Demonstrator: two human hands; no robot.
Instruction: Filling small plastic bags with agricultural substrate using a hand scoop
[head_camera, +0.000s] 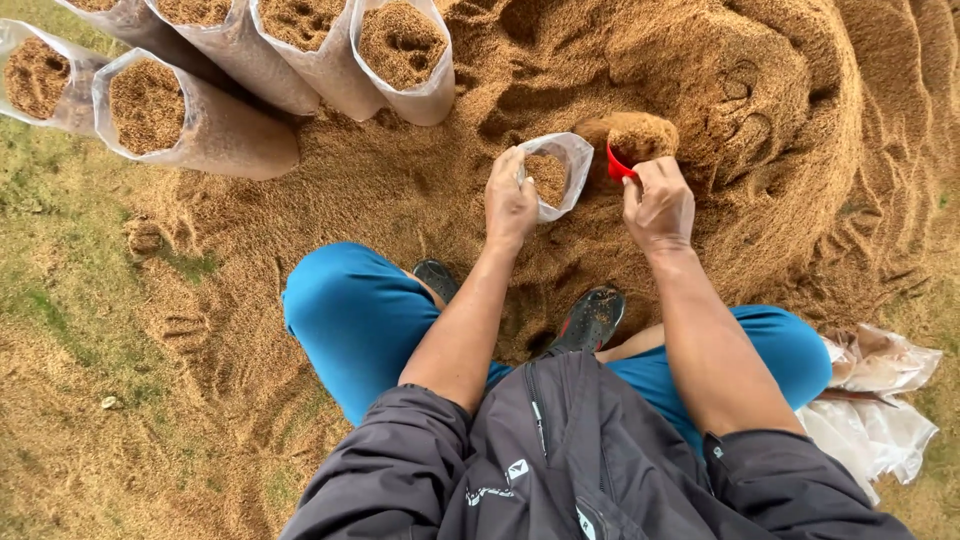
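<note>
Outdoors, ground level. Person is squatting on a wide spread of tan husk-like grain, with the main heap (760, 110) rising ahead and to the right; patchy grass (60, 250) is showing at the left edge. Footprints and finger tracks are marking the loose surface.

Left hand (510, 200) is gripping the rim of a small clear plastic bag (555, 170), fingers closed around the near edge, holding the mouth open. Bag is sitting just in front of the feet, mouth facing up and slightly toward the camera, long axis running roughly vertical into the grain; it is partly filled.

Right hand (658, 205) is closed around the handle of a red scoop (620, 162). Scoop is carrying a heaped load of grain, bowel end pointing away from the person and leaning left, its rim just beside the bag's right edge. Whether rim and bag are touching, can't tell.

Filled bags (190, 120) are lying in a row at upper left, mouths open toward the camera, long axes slanting away up-left. A crumpled pile of empty plastic bags (880, 420) is lying by the right knee.
</note>
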